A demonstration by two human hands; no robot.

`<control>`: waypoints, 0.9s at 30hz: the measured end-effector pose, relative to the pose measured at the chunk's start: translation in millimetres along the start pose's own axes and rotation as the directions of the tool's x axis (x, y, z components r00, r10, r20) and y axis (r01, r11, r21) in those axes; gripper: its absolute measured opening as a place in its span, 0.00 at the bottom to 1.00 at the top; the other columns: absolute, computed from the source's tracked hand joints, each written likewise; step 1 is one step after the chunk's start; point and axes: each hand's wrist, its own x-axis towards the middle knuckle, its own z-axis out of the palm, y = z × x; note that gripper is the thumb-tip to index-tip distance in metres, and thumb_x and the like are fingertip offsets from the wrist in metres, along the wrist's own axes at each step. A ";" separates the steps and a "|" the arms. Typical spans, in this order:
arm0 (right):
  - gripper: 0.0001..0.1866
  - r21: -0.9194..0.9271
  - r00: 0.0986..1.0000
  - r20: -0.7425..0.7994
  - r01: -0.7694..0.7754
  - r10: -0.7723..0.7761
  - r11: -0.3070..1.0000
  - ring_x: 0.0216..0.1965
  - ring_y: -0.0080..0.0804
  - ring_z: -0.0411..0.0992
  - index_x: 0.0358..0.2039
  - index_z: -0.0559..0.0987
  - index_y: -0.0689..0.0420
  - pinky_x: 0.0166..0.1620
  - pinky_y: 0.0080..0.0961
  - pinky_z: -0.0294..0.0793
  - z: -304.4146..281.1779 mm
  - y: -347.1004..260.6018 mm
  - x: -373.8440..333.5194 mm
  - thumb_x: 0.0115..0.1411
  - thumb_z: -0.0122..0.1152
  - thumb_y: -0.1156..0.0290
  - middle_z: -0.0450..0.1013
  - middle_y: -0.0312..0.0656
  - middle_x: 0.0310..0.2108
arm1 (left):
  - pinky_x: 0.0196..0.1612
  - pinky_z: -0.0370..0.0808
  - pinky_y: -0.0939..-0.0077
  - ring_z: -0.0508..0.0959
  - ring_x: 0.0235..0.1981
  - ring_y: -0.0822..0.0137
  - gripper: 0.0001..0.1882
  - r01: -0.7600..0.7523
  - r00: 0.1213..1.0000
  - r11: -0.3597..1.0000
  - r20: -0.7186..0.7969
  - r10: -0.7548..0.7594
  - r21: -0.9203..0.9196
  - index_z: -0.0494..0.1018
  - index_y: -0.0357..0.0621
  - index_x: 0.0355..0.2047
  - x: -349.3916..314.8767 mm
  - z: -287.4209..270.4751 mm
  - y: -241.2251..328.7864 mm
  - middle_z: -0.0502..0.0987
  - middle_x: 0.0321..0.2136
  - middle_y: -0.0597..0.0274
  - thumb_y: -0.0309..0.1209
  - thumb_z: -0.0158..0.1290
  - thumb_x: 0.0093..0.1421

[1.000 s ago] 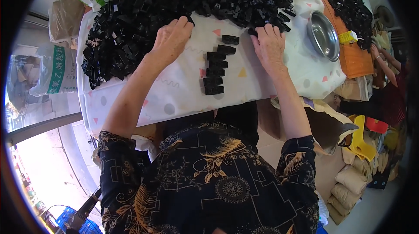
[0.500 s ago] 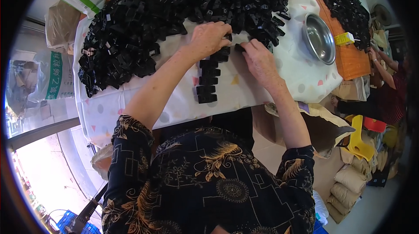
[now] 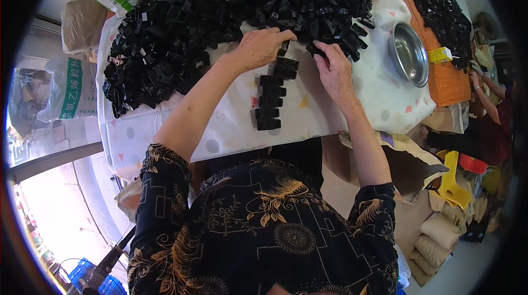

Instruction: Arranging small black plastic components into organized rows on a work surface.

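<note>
Small black plastic parts lie in a column [image 3: 269,101] on the patterned white tablecloth [image 3: 231,124], in front of me. At the far end of this column, my left hand [image 3: 263,48] has its fingers closed at a black part [image 3: 284,48], partly hidden under the fingertips. To its right, my right hand [image 3: 334,72] pinches another black part [image 3: 314,50] between thumb and fingers, just off the near edge of the heap. A large curved heap of the same black parts [image 3: 181,25] spreads over the far side of the table.
A steel bowl [image 3: 410,56] stands on the cloth at the right. Beyond it are a yellow-and-white box [image 3: 439,55] and a second black heap [image 3: 437,12], where another person's hands [image 3: 477,75] work. An open sack [image 3: 410,171] stands below the table's right edge.
My right hand has turned and lifted slightly with its black part, near the heap. My left fingers have shifted a little up the column's end. The whole view has moved slightly.
</note>
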 end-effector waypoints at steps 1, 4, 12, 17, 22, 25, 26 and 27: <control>0.13 -0.005 1.000 0.000 0.000 0.000 1.000 0.28 0.34 0.71 0.48 0.78 0.60 0.34 0.25 0.72 -0.4 0.2 0.7 0.61 0.61 0.79 0.72 0.43 0.35 | 0.46 0.75 0.56 0.79 0.42 0.52 0.20 -0.023 0.999 0.999 0.023 0.022 0.034 0.71 0.58 0.54 1.8 -0.5 0.3 0.78 0.37 0.56 0.27 0.44 0.62; 0.14 0.013 1.000 -0.024 0.015 -0.014 1.000 0.27 0.31 0.70 0.48 0.78 0.59 0.33 0.23 0.71 0.7 -1.4 3.9 0.61 0.61 0.80 0.72 0.42 0.35 | 0.47 0.74 0.57 0.79 0.44 0.53 0.20 -0.008 0.996 1.000 0.090 0.006 0.021 0.71 0.56 0.52 7.4 -5.4 -0.9 0.78 0.37 0.56 0.27 0.48 0.60; 0.15 -0.107 0.946 0.025 0.323 -0.323 0.940 0.35 0.40 0.74 0.45 0.79 0.61 0.39 0.30 0.75 17.0 -8.9 17.4 0.56 0.63 0.82 0.73 0.43 0.36 | 0.47 0.74 0.56 0.79 0.43 0.52 0.19 0.030 0.997 0.995 0.076 -0.023 -0.092 0.71 0.47 0.50 4.0 2.3 -1.1 0.79 0.36 0.56 0.30 0.53 0.57; 0.16 -0.166 0.928 0.080 0.373 -0.364 0.913 0.38 0.43 0.73 0.43 0.79 0.60 0.41 0.34 0.75 25.0 -8.5 23.8 0.52 0.64 0.83 0.72 0.43 0.36 | 0.47 0.74 0.57 0.79 0.42 0.51 0.19 0.037 0.999 0.993 0.041 -0.033 -0.109 0.71 0.47 0.50 4.4 6.6 -5.0 0.80 0.37 0.55 0.31 0.53 0.56; 0.16 -0.248 0.905 0.117 0.425 -0.409 0.870 0.38 0.41 0.72 0.43 0.80 0.60 0.41 0.33 0.73 28.7 -1.8 22.7 0.52 0.64 0.82 0.72 0.41 0.35 | 0.43 0.74 0.59 0.79 0.38 0.53 0.19 0.094 0.995 0.980 0.057 -0.085 -0.174 0.72 0.46 0.49 5.4 6.7 -6.3 0.79 0.32 0.56 0.31 0.55 0.55; 0.16 -0.341 0.898 0.167 0.440 -0.407 0.831 0.41 0.38 0.72 0.45 0.79 0.58 0.42 0.30 0.71 25.1 -1.2 19.7 0.54 0.62 0.81 0.72 0.39 0.38 | 0.41 0.73 0.61 0.77 0.35 0.56 0.19 0.108 0.992 0.973 0.086 -0.092 -0.206 0.73 0.44 0.47 5.5 6.3 -5.6 0.76 0.29 0.58 0.31 0.55 0.54; 0.17 -0.380 0.876 0.207 0.482 -0.436 0.789 0.42 0.37 0.71 0.46 0.79 0.57 0.43 0.30 0.70 24.0 1.0 18.5 0.55 0.60 0.79 0.72 0.38 0.39 | 0.41 0.73 0.61 0.77 0.35 0.56 0.19 0.101 0.993 0.973 0.086 -0.085 -0.209 0.73 0.44 0.47 5.6 7.6 -4.9 0.76 0.29 0.58 0.31 0.55 0.54; 0.17 -0.417 0.852 0.247 0.523 -0.461 0.743 0.43 0.36 0.71 0.47 0.78 0.56 0.43 0.29 0.70 22.4 2.5 18.2 0.56 0.59 0.78 0.72 0.38 0.40 | 0.40 0.73 0.61 0.77 0.34 0.56 0.18 0.094 0.995 0.971 0.061 -0.082 -0.219 0.73 0.43 0.47 6.1 9.0 -3.5 0.76 0.28 0.58 0.30 0.55 0.54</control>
